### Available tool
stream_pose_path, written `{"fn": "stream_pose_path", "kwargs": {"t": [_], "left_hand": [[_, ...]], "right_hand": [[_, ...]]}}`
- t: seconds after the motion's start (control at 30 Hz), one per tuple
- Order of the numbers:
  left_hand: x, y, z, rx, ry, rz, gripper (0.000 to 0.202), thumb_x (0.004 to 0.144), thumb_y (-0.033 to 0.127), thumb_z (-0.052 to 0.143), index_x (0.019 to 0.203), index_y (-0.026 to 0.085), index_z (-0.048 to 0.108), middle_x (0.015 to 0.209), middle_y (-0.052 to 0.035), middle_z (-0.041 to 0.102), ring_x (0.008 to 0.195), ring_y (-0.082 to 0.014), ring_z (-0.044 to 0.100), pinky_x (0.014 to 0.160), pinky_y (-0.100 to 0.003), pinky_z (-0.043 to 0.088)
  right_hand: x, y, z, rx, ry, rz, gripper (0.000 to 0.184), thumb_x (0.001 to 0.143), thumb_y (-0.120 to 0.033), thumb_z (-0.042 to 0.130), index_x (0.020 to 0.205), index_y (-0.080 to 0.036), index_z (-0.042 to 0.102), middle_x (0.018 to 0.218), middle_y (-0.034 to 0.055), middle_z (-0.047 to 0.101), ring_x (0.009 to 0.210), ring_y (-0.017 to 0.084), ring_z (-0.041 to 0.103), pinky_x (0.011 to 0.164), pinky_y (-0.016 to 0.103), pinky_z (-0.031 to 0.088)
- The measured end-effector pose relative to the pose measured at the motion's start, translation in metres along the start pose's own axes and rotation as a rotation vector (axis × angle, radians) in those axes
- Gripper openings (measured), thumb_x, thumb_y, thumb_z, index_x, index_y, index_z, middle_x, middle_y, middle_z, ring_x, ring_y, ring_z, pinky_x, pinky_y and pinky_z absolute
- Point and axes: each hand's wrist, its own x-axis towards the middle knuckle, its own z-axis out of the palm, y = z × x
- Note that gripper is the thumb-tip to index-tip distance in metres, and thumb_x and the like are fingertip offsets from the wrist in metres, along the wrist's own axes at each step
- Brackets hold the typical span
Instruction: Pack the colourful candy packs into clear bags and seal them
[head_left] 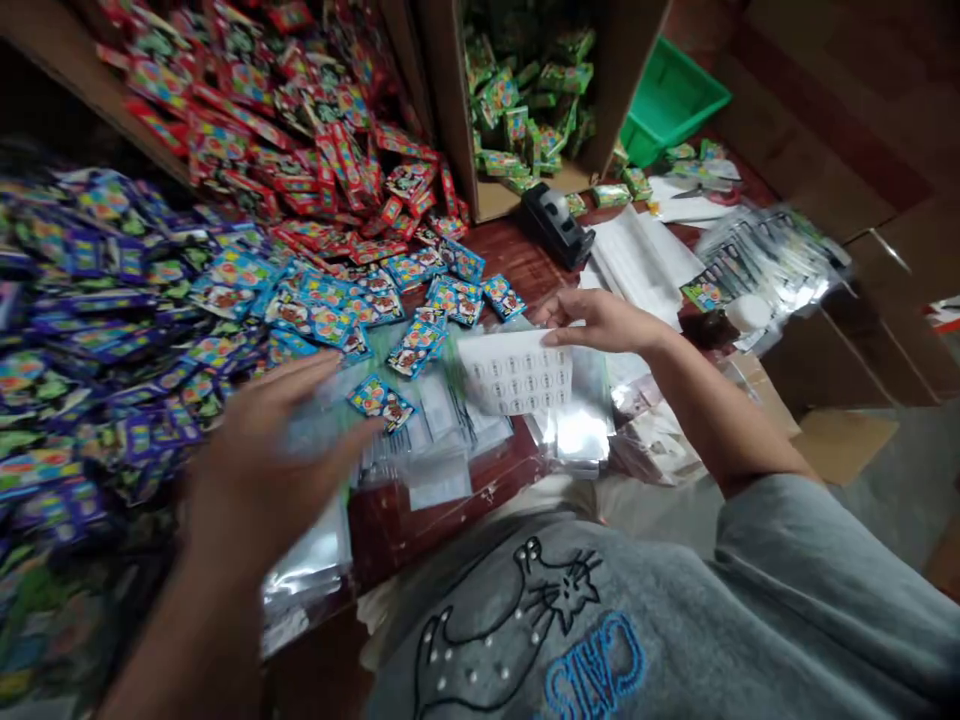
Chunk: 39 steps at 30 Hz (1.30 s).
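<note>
My left hand (277, 450) is blurred by motion and hovers over clear plastic bags (442, 440) beside a blue packet (381, 400); its fingers look stretched out. My right hand (600, 320) rests with fingers pressed on the top edge of a white sticker sheet (516, 372) printed with round labels, lying on shiny bags. Blue packets (352, 300) lie spread just beyond both hands.
Purple packets (97, 330) heap at the left, red packets (300, 130) at the back. A cardboard box (525, 100) holds green packets. A black tape dispenser (555, 225), a green bin (671, 95), scissors (701, 188) and printed bags (757, 265) lie to the right.
</note>
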Motion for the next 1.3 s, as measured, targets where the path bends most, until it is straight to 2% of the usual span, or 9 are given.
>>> {"fn": "stream_pose_path", "kwargs": {"t": [0.07, 0.13, 0.23, 0.43, 0.63, 0.83, 1.0, 1.1, 1.3], "left_hand": [[0.016, -0.002, 0.051, 0.06, -0.163, 0.145, 0.076, 0.06, 0.046, 0.104, 0.129, 0.026, 0.077, 0.143, -0.0097, 0.073, 0.14, -0.0386, 0.063, 0.127, -0.058, 0.045], [0.028, -0.002, 0.091, 0.037, -0.255, 0.116, 0.05, 0.08, 0.04, 0.092, 0.126, 0.026, 0.076, 0.128, -0.0079, 0.078, 0.121, -0.0303, 0.073, 0.112, -0.049, 0.057], [0.036, -0.002, 0.121, -0.049, -0.299, -0.049, 0.025, 0.091, 0.038, 0.08, 0.111, 0.024, 0.077, 0.1, -0.0029, 0.081, 0.088, -0.02, 0.076, 0.082, -0.033, 0.061], [0.038, -0.012, 0.128, -0.175, -0.279, -0.309, 0.035, 0.077, 0.052, 0.09, 0.086, 0.02, 0.078, 0.071, 0.0001, 0.074, 0.061, -0.0152, 0.064, 0.056, -0.025, 0.05], [0.032, -0.017, 0.146, -0.447, -0.13, -0.591, 0.052, 0.061, 0.055, 0.098, 0.088, 0.018, 0.075, 0.074, -0.0011, 0.076, 0.061, -0.0158, 0.068, 0.058, -0.027, 0.055], [0.037, -0.018, 0.161, -0.457, 0.024, -0.518, 0.045, 0.062, 0.046, 0.096, 0.089, 0.018, 0.076, 0.076, -0.0002, 0.076, 0.063, -0.0135, 0.067, 0.06, -0.024, 0.054], [0.042, -0.024, 0.167, -0.443, -0.071, -0.496, 0.042, 0.065, 0.045, 0.095, 0.09, 0.018, 0.076, 0.075, -0.0003, 0.075, 0.064, -0.0147, 0.067, 0.061, -0.025, 0.055], [0.043, -0.025, 0.17, -0.491, -0.112, -0.508, 0.05, 0.062, 0.041, 0.097, 0.102, 0.018, 0.078, 0.084, -0.0016, 0.078, 0.072, -0.0154, 0.071, 0.068, -0.026, 0.058], [0.04, -0.038, 0.177, -0.446, -0.09, -0.538, 0.04, 0.068, 0.051, 0.092, 0.086, 0.018, 0.077, 0.074, -0.0015, 0.075, 0.06, -0.0148, 0.065, 0.057, -0.026, 0.053]], "right_hand": [[-0.006, -0.014, 0.002, 0.092, -0.04, -0.045, 0.039, 0.096, -0.047, 0.081, 0.115, -0.015, 0.07, 0.094, 0.0025, 0.072, 0.084, 0.015, 0.065, 0.077, 0.028, 0.055], [-0.013, -0.024, 0.003, 0.126, -0.009, -0.074, 0.038, 0.099, -0.049, 0.078, 0.115, -0.016, 0.068, 0.094, 0.0021, 0.071, 0.084, 0.014, 0.065, 0.077, 0.028, 0.054], [-0.026, -0.026, 0.01, 0.114, 0.109, -0.11, 0.05, 0.093, -0.053, 0.086, 0.122, -0.017, 0.066, 0.107, 0.0049, 0.072, 0.095, 0.017, 0.068, 0.086, 0.031, 0.056], [-0.032, -0.004, 0.036, 0.316, 0.307, 0.043, 0.045, 0.089, -0.057, 0.087, 0.104, -0.018, 0.07, 0.089, 0.0009, 0.071, 0.079, 0.014, 0.064, 0.074, 0.029, 0.052], [-0.028, 0.005, 0.05, 0.586, 0.365, 0.204, 0.056, 0.083, -0.07, 0.087, 0.091, -0.018, 0.067, 0.078, -0.0008, 0.069, 0.069, 0.012, 0.059, 0.061, 0.025, 0.046], [-0.033, 0.008, 0.052, 0.463, 0.514, 0.254, 0.065, 0.086, -0.073, 0.081, 0.064, -0.02, 0.051, 0.06, -0.0075, 0.043, 0.058, 0.007, 0.04, 0.055, 0.023, 0.031], [-0.033, 0.011, 0.044, 0.674, 0.408, 0.253, 0.059, 0.071, -0.063, 0.096, 0.097, -0.017, 0.069, 0.079, -0.0017, 0.068, 0.067, 0.012, 0.06, 0.06, 0.024, 0.046], [-0.034, 0.014, 0.041, 0.642, 0.442, 0.235, 0.053, 0.075, -0.059, 0.096, 0.094, -0.017, 0.07, 0.078, -0.0023, 0.067, 0.066, 0.01, 0.056, 0.06, 0.024, 0.044], [-0.033, 0.02, 0.049, 0.522, 0.547, 0.266, 0.059, 0.078, -0.073, 0.087, 0.089, -0.018, 0.07, 0.078, -0.0008, 0.067, 0.068, 0.012, 0.055, 0.062, 0.025, 0.044]]}}
